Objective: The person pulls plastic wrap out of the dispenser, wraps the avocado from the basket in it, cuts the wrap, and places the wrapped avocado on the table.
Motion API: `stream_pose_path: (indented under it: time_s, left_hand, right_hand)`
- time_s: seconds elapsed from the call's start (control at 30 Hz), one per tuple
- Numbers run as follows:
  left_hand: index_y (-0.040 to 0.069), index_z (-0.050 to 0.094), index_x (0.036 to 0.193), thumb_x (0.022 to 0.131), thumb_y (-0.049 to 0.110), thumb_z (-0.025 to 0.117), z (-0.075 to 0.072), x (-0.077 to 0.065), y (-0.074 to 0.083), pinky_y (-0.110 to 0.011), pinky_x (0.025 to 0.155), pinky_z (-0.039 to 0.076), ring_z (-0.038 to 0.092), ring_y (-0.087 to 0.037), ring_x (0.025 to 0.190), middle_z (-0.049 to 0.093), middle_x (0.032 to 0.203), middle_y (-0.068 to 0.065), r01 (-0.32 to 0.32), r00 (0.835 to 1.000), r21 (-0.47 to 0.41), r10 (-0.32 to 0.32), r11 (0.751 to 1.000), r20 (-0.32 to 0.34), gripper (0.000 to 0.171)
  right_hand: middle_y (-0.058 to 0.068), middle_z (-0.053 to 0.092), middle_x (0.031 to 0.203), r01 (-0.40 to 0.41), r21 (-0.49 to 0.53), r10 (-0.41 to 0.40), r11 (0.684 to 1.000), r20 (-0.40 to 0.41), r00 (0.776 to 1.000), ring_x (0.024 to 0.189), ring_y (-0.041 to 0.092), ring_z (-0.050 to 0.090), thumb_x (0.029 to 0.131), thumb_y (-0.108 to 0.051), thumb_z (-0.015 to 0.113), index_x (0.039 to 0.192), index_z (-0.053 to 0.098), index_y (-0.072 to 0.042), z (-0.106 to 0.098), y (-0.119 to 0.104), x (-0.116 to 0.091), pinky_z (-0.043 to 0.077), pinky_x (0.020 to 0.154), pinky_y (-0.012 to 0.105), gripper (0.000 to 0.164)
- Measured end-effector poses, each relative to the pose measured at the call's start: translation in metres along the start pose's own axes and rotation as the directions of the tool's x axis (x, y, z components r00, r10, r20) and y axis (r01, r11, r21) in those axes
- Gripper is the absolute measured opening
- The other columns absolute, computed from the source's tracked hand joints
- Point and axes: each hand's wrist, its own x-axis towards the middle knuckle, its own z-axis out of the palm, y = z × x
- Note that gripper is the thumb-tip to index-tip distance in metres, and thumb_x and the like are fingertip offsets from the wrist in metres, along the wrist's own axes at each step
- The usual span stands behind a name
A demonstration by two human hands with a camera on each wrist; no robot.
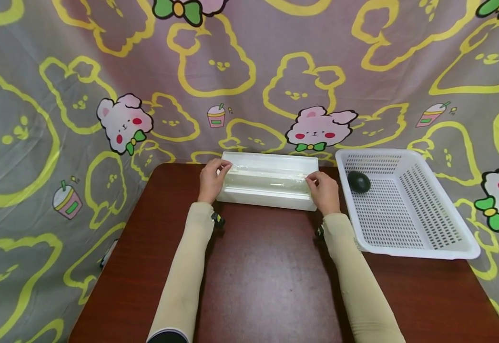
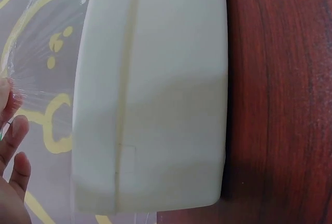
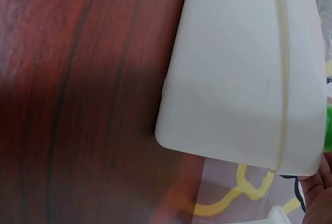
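A long white cling film dispenser (image 1: 266, 197) lies at the far side of the table, its lid tilted back. Clear cling film (image 1: 270, 183) spans it between the hands. At the left end, my left hand (image 1: 212, 180) pinches the film between thumb and finger; in the left wrist view, creases in the film (image 2: 44, 84) fan out from those fingertips. My right hand (image 1: 324, 191) pinches the film at the right end. The right wrist view mostly shows the dispenser's front wall (image 3: 228, 73), with only part of the right hand (image 3: 317, 195) visible at the edge.
To the right stands a white perforated plastic basket (image 1: 421, 252), with a dark green oval fruit or vegetable (image 1: 358, 182) near its left wall. A patterned curtain (image 1: 253, 47) hangs behind the dark red-brown wooden table (image 1: 266, 286).
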Motion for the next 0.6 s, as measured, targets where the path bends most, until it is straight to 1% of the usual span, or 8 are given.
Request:
stream_pose_path:
  time_s: [0.1, 0.2, 0.3, 0.4, 0.5, 0.6]
  left_hand:
    - [0.008, 0.078, 0.102, 0.099, 0.020, 0.070, -0.0014, 0.0006, 0.0013, -0.036, 0.075, 0.047, 0.061, -0.024, 0.085, 0.072, 0.094, -0.010, -0.015, 1.000, 0.003, 0.015, 1.000, -0.007, 0.015]
    - [0.008, 0.078, 0.102, 0.099, 0.020, 0.070, -0.0022, 0.0025, 0.0036, -0.036, 0.075, 0.047, 0.060, -0.025, 0.084, 0.072, 0.093, -0.010, -0.025, 1.000, 0.011, 0.026, 1.000, -0.016, 0.015]
    - [0.008, 0.078, 0.102, 0.099, 0.020, 0.070, -0.0034, 0.0039, 0.0062, -0.034, 0.074, 0.046, 0.059, -0.024, 0.083, 0.072, 0.093, -0.010, -0.020, 0.999, 0.008, 0.020, 1.000, -0.025, 0.015]
    - [0.008, 0.079, 0.102, 0.099, 0.020, 0.071, -0.0050, 0.0045, 0.0085, -0.032, 0.073, 0.044, 0.058, -0.024, 0.082, 0.071, 0.092, -0.010, -0.011, 0.999, -0.002, 0.011, 1.000, -0.031, 0.015]
    - [0.007, 0.078, 0.101, 0.099, 0.020, 0.071, -0.0055, 0.0049, 0.0090, -0.031, 0.072, 0.043, 0.057, -0.024, 0.082, 0.071, 0.091, -0.011, -0.012, 0.999, -0.015, 0.011, 1.000, -0.035, 0.015]
    - [0.006, 0.078, 0.101, 0.099, 0.020, 0.071, -0.0049, 0.0045, 0.0079, -0.028, 0.073, 0.042, 0.057, -0.022, 0.082, 0.070, 0.091, -0.012, -0.009, 0.999, -0.047, 0.007, 0.999, -0.038, 0.016]
  right_hand:
    - [0.016, 0.073, 0.099, 0.001, 0.017, -0.001, 1.000, -0.014, 1.000, 0.084, 0.033, 0.065, 0.102, -0.016, 0.067, 0.101, 0.073, -0.003, 0.0003, -0.0020, 0.0004, 0.053, 0.075, 0.046, 0.014]
    - [0.016, 0.074, 0.098, 0.018, 0.039, -0.017, 0.999, -0.046, 0.999, 0.086, 0.033, 0.066, 0.101, -0.015, 0.068, 0.100, 0.073, -0.002, 0.0004, -0.0022, 0.0009, 0.053, 0.078, 0.047, 0.014]
    - [0.017, 0.073, 0.098, 0.038, 0.054, -0.034, 0.998, -0.077, 0.996, 0.086, 0.034, 0.066, 0.101, -0.015, 0.069, 0.099, 0.073, -0.002, 0.0014, -0.0013, 0.0019, 0.054, 0.080, 0.049, 0.014]
    - [0.018, 0.073, 0.098, 0.050, 0.068, -0.043, 0.996, -0.104, 0.994, 0.086, 0.035, 0.067, 0.100, -0.014, 0.069, 0.099, 0.073, -0.001, 0.0030, -0.0009, 0.0020, 0.054, 0.080, 0.050, 0.013]
    - [0.019, 0.072, 0.098, 0.049, 0.079, -0.038, 0.996, -0.131, 0.991, 0.086, 0.036, 0.067, 0.101, -0.013, 0.069, 0.100, 0.072, -0.001, 0.0053, -0.0008, 0.0005, 0.053, 0.079, 0.050, 0.013]
    - [0.018, 0.071, 0.100, 0.029, 0.096, -0.014, 0.995, -0.150, 0.989, 0.084, 0.036, 0.066, 0.101, -0.015, 0.069, 0.102, 0.071, -0.001, 0.0092, 0.0000, -0.0017, 0.053, 0.078, 0.050, 0.014]
